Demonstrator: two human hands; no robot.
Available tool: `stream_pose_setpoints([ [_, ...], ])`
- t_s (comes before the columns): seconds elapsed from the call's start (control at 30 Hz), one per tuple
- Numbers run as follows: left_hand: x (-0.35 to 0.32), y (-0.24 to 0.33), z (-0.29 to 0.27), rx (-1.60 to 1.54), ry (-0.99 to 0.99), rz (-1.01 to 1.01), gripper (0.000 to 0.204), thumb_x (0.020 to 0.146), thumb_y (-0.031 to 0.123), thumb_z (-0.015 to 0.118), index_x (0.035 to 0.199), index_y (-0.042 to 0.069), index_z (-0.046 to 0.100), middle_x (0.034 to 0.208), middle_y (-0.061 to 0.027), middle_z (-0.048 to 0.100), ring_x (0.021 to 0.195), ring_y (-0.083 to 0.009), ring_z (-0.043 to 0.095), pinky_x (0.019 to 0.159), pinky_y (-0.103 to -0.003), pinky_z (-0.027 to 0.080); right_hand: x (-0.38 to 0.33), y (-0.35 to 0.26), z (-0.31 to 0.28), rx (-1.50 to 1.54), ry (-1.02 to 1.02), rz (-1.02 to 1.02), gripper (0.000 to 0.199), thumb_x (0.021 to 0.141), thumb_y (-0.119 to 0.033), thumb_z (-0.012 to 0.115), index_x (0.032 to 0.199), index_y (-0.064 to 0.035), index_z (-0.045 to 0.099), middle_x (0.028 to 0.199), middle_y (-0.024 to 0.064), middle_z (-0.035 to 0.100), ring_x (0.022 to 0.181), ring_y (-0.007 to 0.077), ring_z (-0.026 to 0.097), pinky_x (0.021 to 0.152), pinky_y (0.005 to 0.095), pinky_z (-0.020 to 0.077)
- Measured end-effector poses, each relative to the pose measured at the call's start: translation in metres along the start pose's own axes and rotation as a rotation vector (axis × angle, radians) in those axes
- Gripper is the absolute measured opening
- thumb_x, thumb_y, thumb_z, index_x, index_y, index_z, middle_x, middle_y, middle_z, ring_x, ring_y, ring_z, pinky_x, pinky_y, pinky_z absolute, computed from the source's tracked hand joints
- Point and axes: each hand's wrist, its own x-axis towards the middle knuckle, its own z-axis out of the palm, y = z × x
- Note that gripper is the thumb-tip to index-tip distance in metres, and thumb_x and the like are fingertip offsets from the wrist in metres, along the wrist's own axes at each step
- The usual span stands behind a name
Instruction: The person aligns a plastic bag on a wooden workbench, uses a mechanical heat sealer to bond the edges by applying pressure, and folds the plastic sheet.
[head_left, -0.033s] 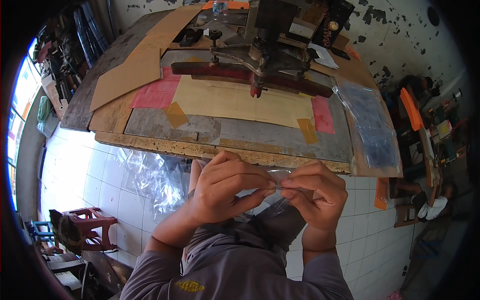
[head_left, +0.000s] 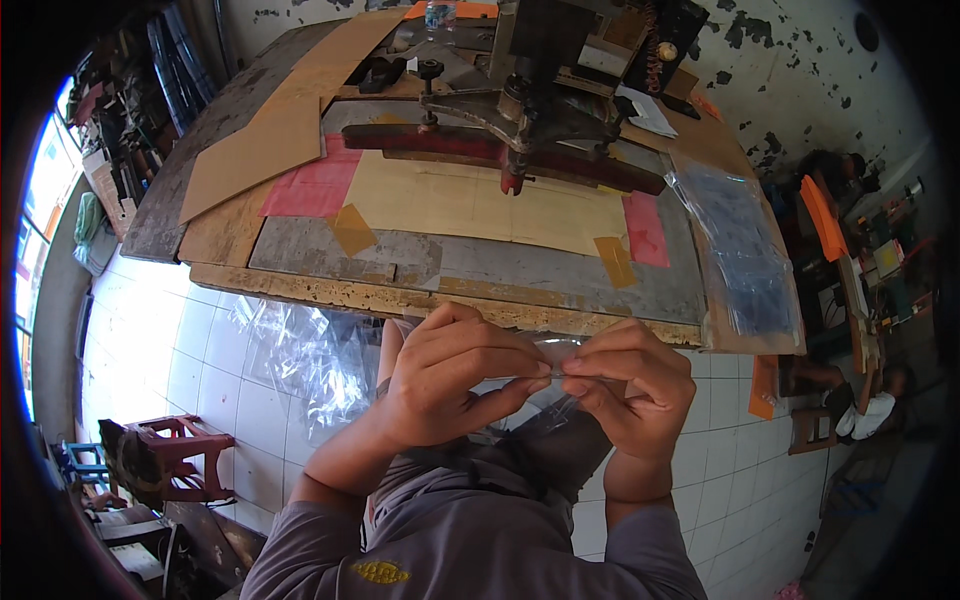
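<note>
Close to the table's front edge, my left hand (head_left: 462,368) and my right hand (head_left: 635,385) meet fingertip to fingertip. Between thumb and fingers each one pinches a thin clear plastic sheet (head_left: 560,350). Part of the sheet hangs below the fingertips over my lap, and its full outline is hard to make out. Just beyond my hands lies a grey metal plate (head_left: 480,266) with a cream-coloured sheet (head_left: 470,205) on it. Pink patches and brown tape pieces (head_left: 615,262) sit around that sheet.
Over the plate stands a press with a dark red bar (head_left: 430,140). A stack of clear plastic sheets (head_left: 740,255) lies at the table's right, cardboard (head_left: 255,155) at its left. Crumpled clear plastic (head_left: 310,365) hangs below the edge. A red stool (head_left: 185,455) stands left; people sit far right.
</note>
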Motion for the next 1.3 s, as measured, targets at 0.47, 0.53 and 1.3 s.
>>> stream_pose_setpoints([
  [0.47, 0.0, -0.001, 0.003, 0.01, 0.034, -0.001, 0.029, 0.078, 0.004, 0.089, 0.102, 0.008, 0.073, 0.097, -0.0012, 0.08, 0.084, -0.0142, 0.074, 0.073, -0.03, 0.048, -0.002, 0.004, -0.003, 0.188, -0.006, 0.172, 0.017, 0.083, -0.002, 0.088, 0.097, 0.0008, 0.079, 0.093, 0.0115, 0.077, 0.085, 0.0187, 0.073, 0.072, 0.0292, 0.0557],
  [0.53, 0.0, -0.001, 0.004, 0.011, 0.034, -0.003, 0.029, 0.078, 0.004, 0.089, 0.101, 0.008, 0.073, 0.097, -0.0013, 0.08, 0.084, -0.0142, 0.074, 0.073, -0.029, 0.048, -0.004, 0.006, -0.001, 0.221, 0.01, 0.177, 0.017, 0.083, -0.001, 0.087, 0.098, 0.001, 0.079, 0.094, 0.0115, 0.077, 0.085, 0.0185, 0.073, 0.072, 0.0288, 0.0557],
  [1.3, -0.005, -0.001, 0.011, -0.205, 0.081, -0.364, 0.019, 0.082, 0.004, 0.088, 0.098, 0.004, 0.077, 0.095, -0.0078, 0.079, 0.086, -0.0202, 0.076, 0.079, -0.031, 0.057, -0.005, 0.017, 0.005, 0.261, 0.073, 0.274, 0.011, 0.094, -0.006, 0.079, 0.103, 0.0007, 0.08, 0.094, 0.0091, 0.077, 0.083, 0.0142, 0.07, 0.074, 0.0269, 0.0539],
])
